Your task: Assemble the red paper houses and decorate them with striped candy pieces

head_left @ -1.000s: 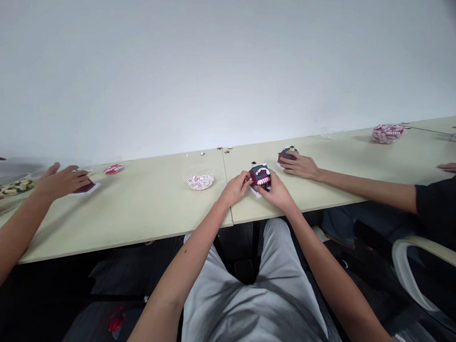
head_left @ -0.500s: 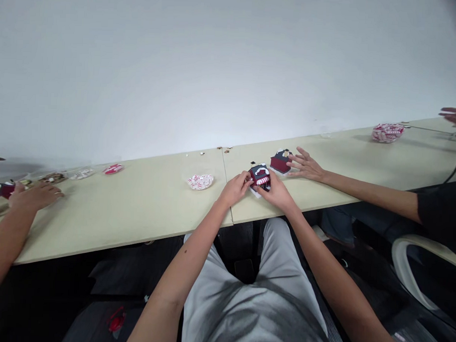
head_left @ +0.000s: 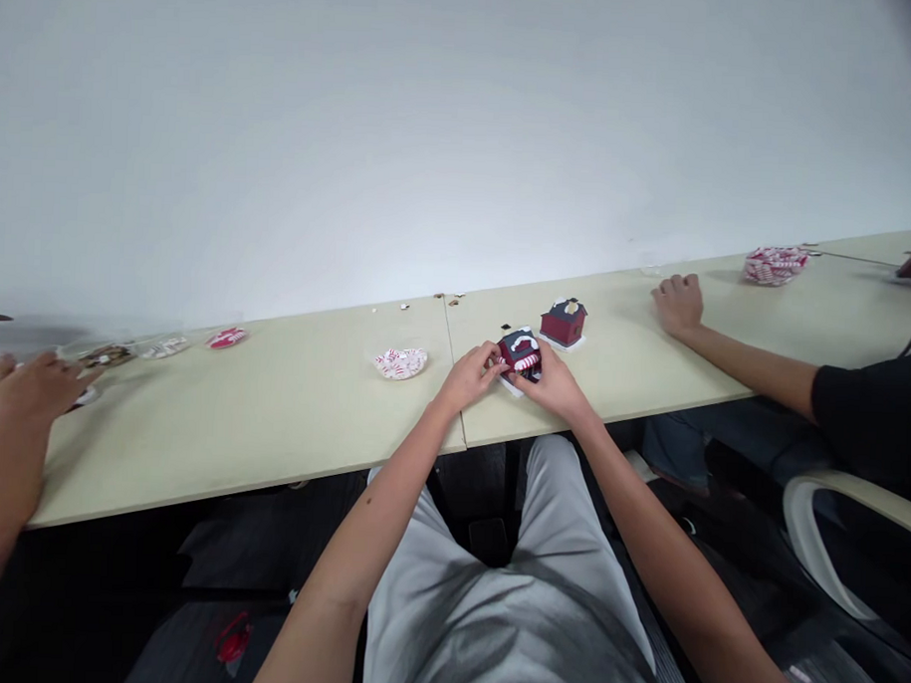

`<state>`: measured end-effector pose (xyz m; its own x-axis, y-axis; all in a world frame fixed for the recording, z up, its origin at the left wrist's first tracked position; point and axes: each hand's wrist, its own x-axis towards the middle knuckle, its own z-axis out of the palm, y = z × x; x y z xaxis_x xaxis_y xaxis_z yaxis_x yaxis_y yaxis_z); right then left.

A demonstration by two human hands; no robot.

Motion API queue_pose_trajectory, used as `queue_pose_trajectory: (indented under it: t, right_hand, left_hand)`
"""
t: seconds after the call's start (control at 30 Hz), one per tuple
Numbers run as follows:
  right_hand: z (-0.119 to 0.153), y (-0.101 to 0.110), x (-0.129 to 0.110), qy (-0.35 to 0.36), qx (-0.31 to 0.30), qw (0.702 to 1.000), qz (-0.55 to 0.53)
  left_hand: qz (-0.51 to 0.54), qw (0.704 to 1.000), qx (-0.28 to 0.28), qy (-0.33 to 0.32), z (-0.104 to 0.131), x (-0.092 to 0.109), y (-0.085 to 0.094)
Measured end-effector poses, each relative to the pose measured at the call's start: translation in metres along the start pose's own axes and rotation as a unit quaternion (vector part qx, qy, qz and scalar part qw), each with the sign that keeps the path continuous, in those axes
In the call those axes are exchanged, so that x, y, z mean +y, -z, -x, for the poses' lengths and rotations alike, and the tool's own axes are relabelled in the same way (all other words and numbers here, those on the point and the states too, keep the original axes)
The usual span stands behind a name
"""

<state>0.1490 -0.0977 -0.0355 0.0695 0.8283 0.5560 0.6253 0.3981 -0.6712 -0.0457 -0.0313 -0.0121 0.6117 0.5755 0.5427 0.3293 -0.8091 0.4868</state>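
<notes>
Between my hands, low on the table near its front edge, is a small model house [head_left: 521,345] with dark red walls, a dark roof with white snow-like trim and a red-and-white striped piece on its front. My left hand [head_left: 470,375] pinches at its left side; whatever small part may be in the fingertips is too small to make out. Around the right side and front corner, my right hand [head_left: 554,383] grips the house. Just behind it to the right stands a second red model house [head_left: 563,323] on a white base, untouched.
A clear bowl of red-and-white striped pieces [head_left: 400,362] stands left of my hands. Small loose bits [head_left: 455,302] lie near the wall. Another bowl of striped pieces [head_left: 775,265] is at far right. A co-worker's hand [head_left: 679,303] rests on the right; another's hand [head_left: 31,391] works at far left.
The co-worker's hand on the right has left the second house and moved right, away from it. The far-left co-worker's hand has shifted left. My hands have hardly moved.
</notes>
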Motion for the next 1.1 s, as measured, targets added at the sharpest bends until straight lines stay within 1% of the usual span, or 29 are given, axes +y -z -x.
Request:
queue_pose_trajectory:
  t: [0.13, 0.37, 0.57, 0.77, 0.9, 1.1]
  right_hand:
    - [0.0008, 0.0008, -0.0003, -0.006, -0.006, 1.0, 0.004]
    - [0.0006, 0.0011, -0.0019, -0.03, -0.001, 1.0, -0.003]
    - [0.0001, 0.0027, -0.0048, -0.048, 0.02, 0.999, 0.001]
    - [-0.0005, 0.0036, -0.0066, -0.04, 0.024, 0.999, 0.004]
    - [0.0003, 0.004, -0.0078, -0.043, 0.025, 0.999, 0.01]
    - [0.0003, 0.0025, -0.0058, -0.053, 0.03, 0.998, -0.006]
  left_hand:
    - [0.0, 1.0, 0.003, 0.004, -0.0006, 0.0009, 0.001]
    - [0.002, 0.999, 0.026, -0.027, -0.0014, 0.0006, 0.0017]
    - [0.079, 0.996, 0.032, 0.039, -0.0022, -0.0004, -0.0006]
    - [0.118, 0.991, 0.021, 0.054, -0.0023, 0.0013, -0.0022]
    - [0.098, 0.993, 0.041, 0.045, -0.0022, 0.0021, -0.001]
    - [0.031, 0.994, 0.106, 0.0, -0.004, 0.0021, 0.0014]
